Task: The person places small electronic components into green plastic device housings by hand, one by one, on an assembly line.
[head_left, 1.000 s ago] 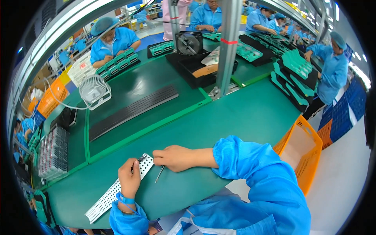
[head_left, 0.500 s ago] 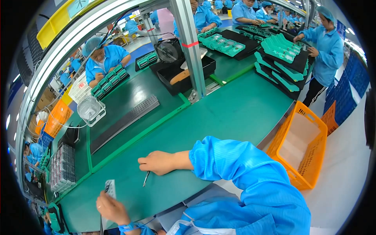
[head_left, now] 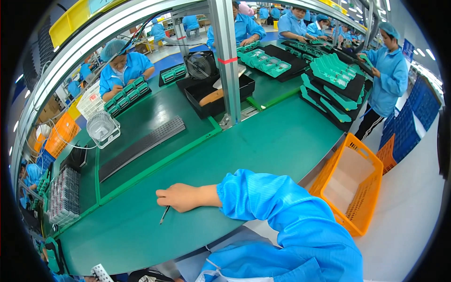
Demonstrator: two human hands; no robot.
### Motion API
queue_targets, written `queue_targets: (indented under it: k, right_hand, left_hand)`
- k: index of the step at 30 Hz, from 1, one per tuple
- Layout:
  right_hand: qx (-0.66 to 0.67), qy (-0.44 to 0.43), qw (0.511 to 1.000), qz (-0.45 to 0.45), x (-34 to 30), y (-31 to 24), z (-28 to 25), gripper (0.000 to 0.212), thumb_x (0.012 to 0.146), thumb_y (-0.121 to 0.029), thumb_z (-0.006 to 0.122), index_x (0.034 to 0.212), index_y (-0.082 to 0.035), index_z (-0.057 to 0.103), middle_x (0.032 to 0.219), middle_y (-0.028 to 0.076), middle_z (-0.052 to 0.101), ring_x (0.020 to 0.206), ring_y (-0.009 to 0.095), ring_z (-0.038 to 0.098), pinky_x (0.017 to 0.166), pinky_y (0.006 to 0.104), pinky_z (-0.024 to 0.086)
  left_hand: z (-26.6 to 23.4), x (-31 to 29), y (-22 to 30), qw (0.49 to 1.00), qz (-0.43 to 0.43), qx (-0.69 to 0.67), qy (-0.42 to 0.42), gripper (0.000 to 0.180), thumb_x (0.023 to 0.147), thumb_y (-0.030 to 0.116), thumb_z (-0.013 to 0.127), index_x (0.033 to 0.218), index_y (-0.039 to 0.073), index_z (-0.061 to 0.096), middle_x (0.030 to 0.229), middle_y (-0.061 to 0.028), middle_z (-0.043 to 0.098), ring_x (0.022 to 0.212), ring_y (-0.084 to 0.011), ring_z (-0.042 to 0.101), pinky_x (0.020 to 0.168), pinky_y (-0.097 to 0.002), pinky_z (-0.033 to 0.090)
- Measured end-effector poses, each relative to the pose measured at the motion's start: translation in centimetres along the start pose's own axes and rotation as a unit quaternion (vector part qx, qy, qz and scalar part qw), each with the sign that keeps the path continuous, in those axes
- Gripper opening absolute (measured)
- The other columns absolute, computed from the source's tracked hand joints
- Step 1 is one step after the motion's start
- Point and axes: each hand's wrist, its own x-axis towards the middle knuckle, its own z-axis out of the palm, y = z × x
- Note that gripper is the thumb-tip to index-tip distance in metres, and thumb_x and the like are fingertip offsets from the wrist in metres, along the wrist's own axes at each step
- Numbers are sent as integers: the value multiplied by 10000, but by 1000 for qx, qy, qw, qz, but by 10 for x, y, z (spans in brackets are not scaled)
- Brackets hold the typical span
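My right hand (head_left: 180, 197) rests on the green work surface (head_left: 225, 160), its fingers closed round a slim metal tool (head_left: 164, 215). The tool's thin end points down and toward me; too little of it shows to tell its exact kind. At the lower left edge of the picture is a small white piece with dark dots or holes (head_left: 101, 273). Only a sliver of my left hand (head_left: 89, 279) shows beside that piece, closed on it; the rest is cut off by the frame.
An orange crate (head_left: 350, 183) stands at the right. Stacked green trays (head_left: 331, 89) sit at the far right. Across the green-edged divider lie a dark perforated strip (head_left: 141, 148), a small white fan (head_left: 103, 129) and clear stacked trays (head_left: 65, 195). Co-workers sit and stand beyond.
My left hand has dropped to the lower left edge with the white piece, mostly out of the picture. The right hand still holds the tool. The whole view has shifted slightly.
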Motion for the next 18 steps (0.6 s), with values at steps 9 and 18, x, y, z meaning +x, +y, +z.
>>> queue_targets:
  k: [9,18]
  right_hand:
    - [13,-4,1000,8,3,-1,1,156,817,-40,583,959,-89,543,1022,135,510,752,386,588,630,533,446]
    - [15,-21,999,27,4,-8,-4,191,805,-34,600,983,-87,556,1040,139,516,766,387,601,644,535,458]
  left_hand:
    - [144,-25,1,912,-25,-350,-212,220,1084,173,429,1023,-33,478,849,-88,420,800,-187,393,732,-318,390]
    - [158,-21,114,862,89,-404,-294,209,1061,156,429,932,6,496,768,-113,438,697,-203,429,644,-349,386]
